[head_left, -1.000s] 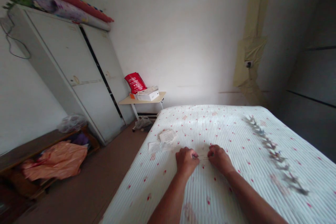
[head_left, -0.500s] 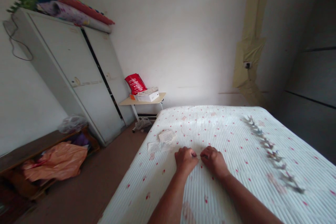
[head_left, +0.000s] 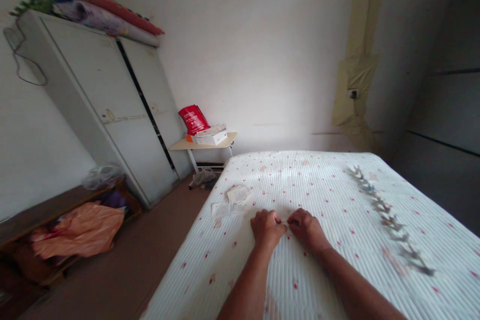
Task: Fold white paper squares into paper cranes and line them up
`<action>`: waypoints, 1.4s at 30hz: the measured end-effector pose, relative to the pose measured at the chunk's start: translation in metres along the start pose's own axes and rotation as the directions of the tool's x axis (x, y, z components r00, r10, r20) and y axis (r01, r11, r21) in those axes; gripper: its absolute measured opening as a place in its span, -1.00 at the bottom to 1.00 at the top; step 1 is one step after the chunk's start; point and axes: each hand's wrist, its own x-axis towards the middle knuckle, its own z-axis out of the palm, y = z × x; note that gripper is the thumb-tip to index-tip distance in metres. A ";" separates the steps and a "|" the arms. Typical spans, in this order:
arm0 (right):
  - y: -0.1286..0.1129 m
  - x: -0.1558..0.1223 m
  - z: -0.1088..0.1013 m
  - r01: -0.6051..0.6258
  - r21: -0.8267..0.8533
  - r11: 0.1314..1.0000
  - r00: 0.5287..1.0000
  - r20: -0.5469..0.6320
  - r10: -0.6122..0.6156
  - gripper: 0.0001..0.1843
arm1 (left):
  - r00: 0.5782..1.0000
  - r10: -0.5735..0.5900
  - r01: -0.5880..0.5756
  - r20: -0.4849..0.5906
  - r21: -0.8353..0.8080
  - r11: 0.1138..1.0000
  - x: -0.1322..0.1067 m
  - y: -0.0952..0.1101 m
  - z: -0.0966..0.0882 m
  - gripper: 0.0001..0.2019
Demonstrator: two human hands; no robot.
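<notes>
Both hands are closed and close together over the middle of a white ribbed bedspread (head_left: 270, 265) with small red marks. My left hand (head_left: 267, 225) has its thumb and fingers pinched together. My right hand (head_left: 304, 226) pinches from the other side, its fingertips a short gap away. Something small, pale and thin shows between the fingertips, too small to name. To the left of my left hand lie several pieces of printed paper (head_left: 239, 194). A row of small, folded, bird-like shapes (head_left: 382, 205) runs along the right side of the bedspread.
Beyond the bed's far left corner, a small table (head_left: 183, 145) carries a red bag (head_left: 194, 120) and a white box (head_left: 212, 138). A grey cabinet (head_left: 93, 90) with rolled mats (head_left: 108, 20) on top stands left. An orange plastic bag (head_left: 80, 230) lies on a low wooden shelf.
My left hand has shifted slightly right, so its fingertips are nearer my right hand's. The right hand stays almost in place. The papers and folded shapes lie as before.
</notes>
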 end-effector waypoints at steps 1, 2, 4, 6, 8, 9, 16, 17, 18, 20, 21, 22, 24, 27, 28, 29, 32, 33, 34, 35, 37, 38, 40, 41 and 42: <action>0.000 0.000 0.000 -0.003 -0.004 1.000 1.000 0.000 0.003 -0.78 | 1.000 0.005 -0.005 0.004 -0.009 1.000 0.000 -0.001 -0.001 -0.83; 0.000 0.000 0.000 -0.005 -0.003 1.000 1.000 0.001 0.005 -0.78 | 1.000 0.014 -0.014 0.005 -0.022 1.000 0.000 -0.002 -0.001 -0.84; 0.000 0.000 0.000 -0.005 0.005 1.000 1.000 0.002 0.005 -0.78 | 1.000 0.028 -0.027 0.005 -0.045 0.999 0.001 -0.004 -0.002 -0.86; 0.001 0.000 -0.001 -0.007 0.014 1.000 1.000 0.002 0.007 -0.78 | 0.999 0.035 -0.035 0.011 -0.051 0.998 0.001 -0.007 -0.002 -0.86; 0.001 0.000 -0.001 -0.004 0.025 1.000 1.000 0.000 0.004 -0.78 | 0.999 0.041 -0.040 0.021 -0.046 0.998 0.003 -0.009 -0.002 -0.85; 0.002 0.000 -0.001 -0.002 0.031 1.000 1.000 -0.002 0.002 -0.78 | 0.999 0.044 -0.043 0.026 -0.043 0.998 0.003 -0.010 -0.001 -0.85; 0.003 0.000 0.001 -0.009 0.036 0.999 1.000 0.002 0.009 -0.77 | 0.997 0.055 -0.052 0.045 -0.081 0.995 0.004 -0.014 0.002 -0.80; 0.003 0.000 0.001 -0.013 0.032 0.999 1.000 0.003 0.013 -0.76 | 0.997 0.058 -0.054 0.045 -0.084 0.995 0.004 -0.014 0.002 -0.79; 0.003 0.001 0.001 -0.017 0.028 0.999 1.000 0.003 0.017 -0.76 | 0.997 0.059 -0.055 0.044 -0.086 0.995 0.004 -0.015 0.002 -0.78; 0.002 0.001 0.000 -0.016 0.027 0.999 1.000 0.003 0.016 -0.76 | 0.997 0.061 -0.057 0.041 -0.091 0.994 0.005 -0.016 0.003 -0.76; 0.002 0.001 0.000 -0.015 0.030 0.999 1.000 0.004 0.015 -0.76 | 0.997 0.064 -0.060 0.042 -0.095 0.994 0.005 -0.016 0.003 -0.75; 0.003 0.001 0.000 -0.015 0.033 0.999 1.000 0.006 0.014 -0.76 | 0.997 0.067 -0.063 0.045 -0.099 0.993 0.005 -0.017 0.002 -0.73; 0.003 0.001 0.000 -0.013 0.038 0.999 1.000 0.008 0.013 -0.76 | 0.996 0.074 -0.068 0.059 -0.103 0.992 0.005 -0.018 0.001 -0.71; 0.002 0.001 -0.001 -0.009 0.035 0.999 1.000 0.003 0.009 -0.76 | 0.995 0.077 -0.070 0.065 -0.105 0.992 0.004 -0.018 0.000 -0.70; 0.002 0.001 -0.001 -0.009 0.031 0.999 1.000 0.003 0.009 -0.76 | 0.995 0.077 -0.071 0.062 -0.102 0.992 0.004 -0.018 0.000 -0.70; 0.001 0.000 -0.001 -0.012 0.025 1.000 1.000 0.004 0.012 -0.76 | 0.995 0.077 -0.071 0.057 -0.097 0.993 0.004 -0.017 0.000 -0.71; 0.000 0.000 -0.002 -0.018 0.012 1.000 1.000 0.005 0.018 -0.76 | 0.997 0.063 -0.060 0.048 -0.072 0.996 0.003 -0.015 0.001 -0.77; 0.000 0.000 -0.002 -0.017 0.010 1.000 1.000 0.002 0.017 -0.76 | 0.998 0.054 -0.052 0.038 -0.062 0.997 0.003 -0.014 0.002 -0.79; -0.001 -0.001 -0.002 -0.016 0.009 1.000 1.000 -0.002 0.016 -0.76 | 0.999 0.048 -0.046 0.026 -0.051 0.998 0.003 -0.013 0.003 -0.81; -0.001 -0.001 -0.002 -0.017 0.007 1.000 1.000 -0.006 0.017 -0.77 | 0.999 0.044 -0.044 0.008 -0.043 0.998 0.002 -0.011 0.004 -0.82; -0.001 -0.001 -0.001 -0.023 0.006 1.000 1.000 -0.008 0.023 -0.79 | 0.999 0.043 -0.043 -0.021 -0.031 0.999 0.001 -0.009 0.006 -0.84; -0.001 -0.001 -0.001 -0.026 0.005 1.000 1.000 -0.006 0.026 -0.80 | 0.999 0.042 -0.042 -0.027 -0.029 0.999 0.001 -0.008 0.006 -0.84; -0.002 -0.001 -0.002 -0.030 0.002 1.000 1.000 0.002 0.030 -0.82 | 0.999 0.035 -0.036 -0.030 -0.032 0.999 0.000 -0.006 0.005 -0.82; -0.003 -0.001 -0.002 -0.031 0.000 1.000 0.999 0.003 0.031 -0.82 | 0.999 0.029 -0.030 -0.028 -0.029 0.999 -0.001 -0.005 0.005 -0.81; -0.004 -0.001 -0.003 -0.032 -0.002 0.999 0.999 0.003 0.032 -0.82 | 0.999 0.026 -0.026 -0.024 -0.021 0.999 -0.001 -0.004 0.004 -0.81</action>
